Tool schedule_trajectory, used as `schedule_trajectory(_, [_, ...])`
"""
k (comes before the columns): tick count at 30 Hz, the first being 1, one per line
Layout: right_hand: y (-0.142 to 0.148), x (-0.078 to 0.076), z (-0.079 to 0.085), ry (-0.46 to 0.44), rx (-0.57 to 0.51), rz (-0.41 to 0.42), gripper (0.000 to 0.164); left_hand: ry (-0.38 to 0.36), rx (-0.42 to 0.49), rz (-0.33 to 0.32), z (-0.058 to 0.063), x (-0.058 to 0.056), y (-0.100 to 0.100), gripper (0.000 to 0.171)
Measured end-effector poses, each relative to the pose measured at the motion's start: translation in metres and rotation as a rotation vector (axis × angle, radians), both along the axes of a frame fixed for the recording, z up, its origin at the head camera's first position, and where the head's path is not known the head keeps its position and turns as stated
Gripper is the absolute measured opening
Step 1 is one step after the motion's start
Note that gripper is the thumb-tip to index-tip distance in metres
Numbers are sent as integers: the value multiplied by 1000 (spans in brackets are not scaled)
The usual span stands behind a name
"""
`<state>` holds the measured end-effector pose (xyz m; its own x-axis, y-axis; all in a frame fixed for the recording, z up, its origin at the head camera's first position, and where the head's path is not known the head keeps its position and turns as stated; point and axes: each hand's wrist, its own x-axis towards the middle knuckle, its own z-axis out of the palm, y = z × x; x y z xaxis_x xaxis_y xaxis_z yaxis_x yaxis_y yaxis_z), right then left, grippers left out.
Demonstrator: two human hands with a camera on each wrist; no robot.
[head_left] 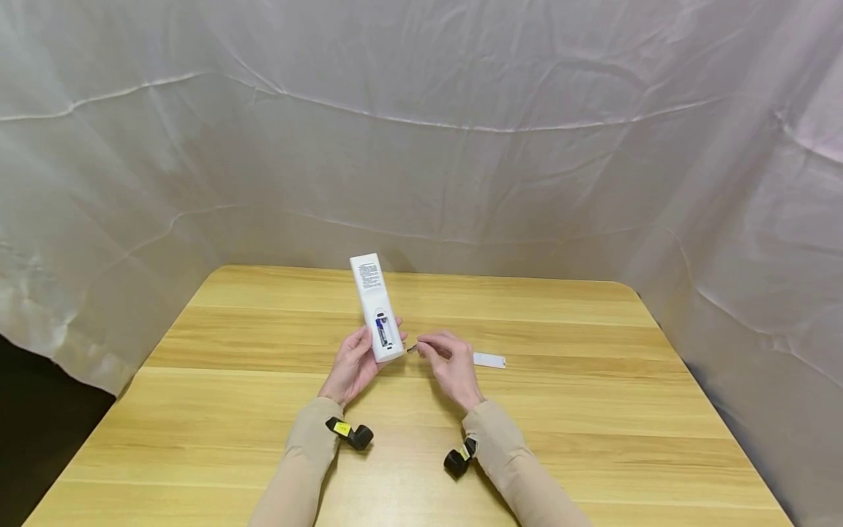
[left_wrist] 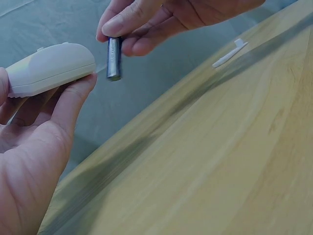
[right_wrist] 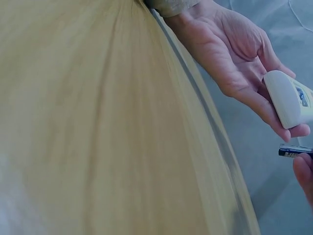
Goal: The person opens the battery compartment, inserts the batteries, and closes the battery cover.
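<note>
Though creased, sheeting (head_left: 421, 176) around wood-grained table (head_left: 632, 439)

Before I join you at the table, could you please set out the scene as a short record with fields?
Left hand: the left hand holds a white remote, back side up toward the head camera
Compartment: the battery compartment is uncovered, with one blue battery visible inside
Right hand: the right hand pinches a second battery in its fingers
Gap: second battery close to the remote's end, not touching it
Cover: a white cover lies beside the right hand
Surface: wood-grain table
</note>
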<state>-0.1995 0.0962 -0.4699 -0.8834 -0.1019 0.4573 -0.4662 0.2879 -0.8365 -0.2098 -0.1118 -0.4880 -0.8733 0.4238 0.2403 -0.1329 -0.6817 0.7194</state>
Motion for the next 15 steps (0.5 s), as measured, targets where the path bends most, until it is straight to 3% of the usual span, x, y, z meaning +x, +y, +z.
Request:
schedule_trajectory(6, [-4, 3, 1, 31, -13, -41, 14, 6, -1, -4, 1, 1, 1, 61])
schedule_trajectory(15, [-7, 19, 28, 233, -75, -13, 15, 9, 36, -27, 0, 0, 0, 62])
